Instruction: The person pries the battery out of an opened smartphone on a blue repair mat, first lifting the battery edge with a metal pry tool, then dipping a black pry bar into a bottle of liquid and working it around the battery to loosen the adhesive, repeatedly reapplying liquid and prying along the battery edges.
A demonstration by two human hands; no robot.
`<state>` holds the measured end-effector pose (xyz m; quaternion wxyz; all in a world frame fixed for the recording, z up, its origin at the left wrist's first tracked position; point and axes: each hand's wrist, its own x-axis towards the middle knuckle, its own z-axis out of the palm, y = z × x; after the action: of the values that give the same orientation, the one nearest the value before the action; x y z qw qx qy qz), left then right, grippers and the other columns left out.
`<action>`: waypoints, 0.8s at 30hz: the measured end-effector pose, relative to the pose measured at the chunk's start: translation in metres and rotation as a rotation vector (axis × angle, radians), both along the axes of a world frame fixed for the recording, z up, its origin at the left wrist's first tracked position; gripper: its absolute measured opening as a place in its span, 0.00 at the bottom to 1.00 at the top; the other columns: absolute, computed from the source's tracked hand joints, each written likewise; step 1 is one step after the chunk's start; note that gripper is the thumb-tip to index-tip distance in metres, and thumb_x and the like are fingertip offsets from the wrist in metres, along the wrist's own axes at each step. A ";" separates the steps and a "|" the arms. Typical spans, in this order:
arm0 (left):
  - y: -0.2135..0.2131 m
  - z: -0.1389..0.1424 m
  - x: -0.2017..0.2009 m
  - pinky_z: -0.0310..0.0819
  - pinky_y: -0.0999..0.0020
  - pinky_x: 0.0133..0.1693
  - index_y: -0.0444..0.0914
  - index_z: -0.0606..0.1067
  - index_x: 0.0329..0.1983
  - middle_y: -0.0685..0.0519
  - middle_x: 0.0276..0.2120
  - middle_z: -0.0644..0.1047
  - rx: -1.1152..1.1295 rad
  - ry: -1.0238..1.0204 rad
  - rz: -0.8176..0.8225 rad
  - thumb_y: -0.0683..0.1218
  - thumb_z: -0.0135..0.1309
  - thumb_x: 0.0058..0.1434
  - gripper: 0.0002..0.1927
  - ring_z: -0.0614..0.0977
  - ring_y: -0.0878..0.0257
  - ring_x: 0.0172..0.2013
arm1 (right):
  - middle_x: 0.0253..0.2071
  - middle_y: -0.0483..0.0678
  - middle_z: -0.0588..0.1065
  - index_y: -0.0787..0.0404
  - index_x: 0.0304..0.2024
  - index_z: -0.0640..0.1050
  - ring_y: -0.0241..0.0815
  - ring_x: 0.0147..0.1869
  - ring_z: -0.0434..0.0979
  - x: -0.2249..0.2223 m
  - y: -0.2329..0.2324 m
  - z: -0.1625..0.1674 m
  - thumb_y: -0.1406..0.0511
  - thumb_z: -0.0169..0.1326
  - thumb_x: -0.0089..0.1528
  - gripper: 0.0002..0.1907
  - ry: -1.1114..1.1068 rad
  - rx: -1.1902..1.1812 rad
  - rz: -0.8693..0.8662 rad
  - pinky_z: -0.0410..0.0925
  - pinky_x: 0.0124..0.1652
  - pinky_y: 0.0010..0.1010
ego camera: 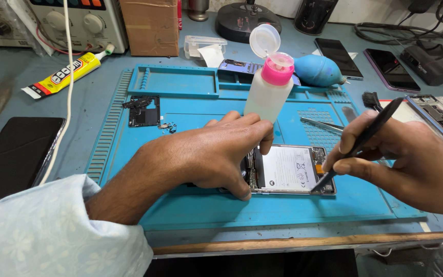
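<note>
An opened phone (290,169) with its white battery showing lies on the blue work mat (190,205). My left hand (206,154) rests over the phone's left end and holds it down, fingers curled on its edges. My right hand (411,159) grips a black pry tool (365,138), whose tip touches the phone's lower right corner by an orange flex strip. A clear squeeze bottle (268,87) with a pink cap, lid flipped open, stands just behind my left hand.
Small black phone parts (143,110) and screws lie on the mat's left. A blue air blower (318,71), tweezers (321,123), a yellow glue tube (65,74), a dark phone (14,154) at left, other phones at right and bench instruments at back surround the mat.
</note>
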<state>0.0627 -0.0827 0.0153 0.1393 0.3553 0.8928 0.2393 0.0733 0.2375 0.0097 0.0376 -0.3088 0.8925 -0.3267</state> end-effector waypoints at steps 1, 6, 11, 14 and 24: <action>0.000 0.000 0.000 0.69 0.57 0.51 0.45 0.67 0.48 0.54 0.46 0.70 0.008 -0.004 -0.003 0.47 0.71 0.36 0.35 0.69 0.55 0.54 | 0.42 0.48 0.81 0.60 0.45 0.71 0.40 0.49 0.86 -0.001 0.000 0.003 0.67 0.61 0.63 0.13 -0.002 -0.010 0.006 0.78 0.45 0.32; -0.001 -0.003 -0.002 0.71 0.58 0.48 0.43 0.67 0.47 0.53 0.44 0.69 0.008 -0.029 -0.016 0.46 0.69 0.36 0.33 0.70 0.55 0.52 | 0.37 0.56 0.79 0.64 0.47 0.67 0.47 0.48 0.86 -0.021 -0.014 0.034 0.71 0.53 0.65 0.10 0.243 -0.168 -0.120 0.79 0.45 0.37; 0.001 -0.003 -0.006 0.71 0.59 0.49 0.39 0.68 0.42 0.49 0.43 0.70 0.068 0.021 -0.092 0.47 0.68 0.38 0.29 0.72 0.52 0.51 | 0.43 0.54 0.78 0.59 0.50 0.65 0.45 0.47 0.84 -0.072 -0.035 0.061 0.67 0.51 0.73 0.08 0.107 -0.688 -0.175 0.81 0.46 0.34; 0.002 -0.002 -0.008 0.70 0.59 0.49 0.39 0.68 0.42 0.49 0.43 0.70 0.084 0.013 -0.095 0.48 0.68 0.38 0.29 0.72 0.52 0.51 | 0.46 0.56 0.78 0.60 0.52 0.67 0.45 0.47 0.84 -0.101 -0.047 0.062 0.66 0.52 0.75 0.08 0.014 -0.739 -0.108 0.80 0.45 0.35; -0.001 -0.007 -0.013 0.70 0.60 0.49 0.40 0.68 0.42 0.50 0.43 0.71 0.082 0.012 -0.094 0.47 0.69 0.38 0.30 0.72 0.53 0.50 | 0.41 0.51 0.78 0.58 0.47 0.69 0.43 0.41 0.84 -0.136 -0.053 0.045 0.64 0.55 0.72 0.08 -0.134 -0.730 -0.202 0.79 0.40 0.32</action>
<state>0.0493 -0.0832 0.0084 0.1303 0.4035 0.8655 0.2667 -0.0630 0.1843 0.0545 -0.0490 -0.1905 0.7388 -0.6446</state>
